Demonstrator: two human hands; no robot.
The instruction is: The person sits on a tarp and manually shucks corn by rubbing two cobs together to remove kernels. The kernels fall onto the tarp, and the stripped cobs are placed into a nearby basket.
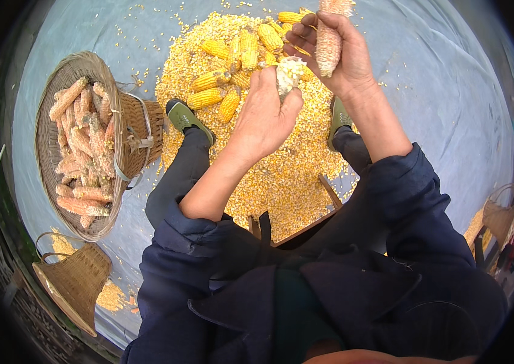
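My left hand (266, 116) grips a corn cob (289, 75) whose visible end bears pale, whitish kernels; the rest is hidden in the fist. In my right hand (352, 54) is a stripped, pinkish corncob (328, 52), held under the thumb and tilted slightly, with its other fingers loosely curled. The two hands are close together, the right one farther from my body. Beneath them spreads a heap of loose yellow kernels (293, 168). Several unshelled ears of corn (248, 49) rest on the far part of this heap, some partly behind my right hand.
To the left, a wide wicker basket (140, 129) holds several bare cobs (84, 145). Another wicker basket (77, 277) lies tipped at lower left; a third (500, 214) is at far right. My green shoes (186, 117) flank the heap on a blue-grey tarp (443, 100). Wooden stool parts (302, 230) show below.
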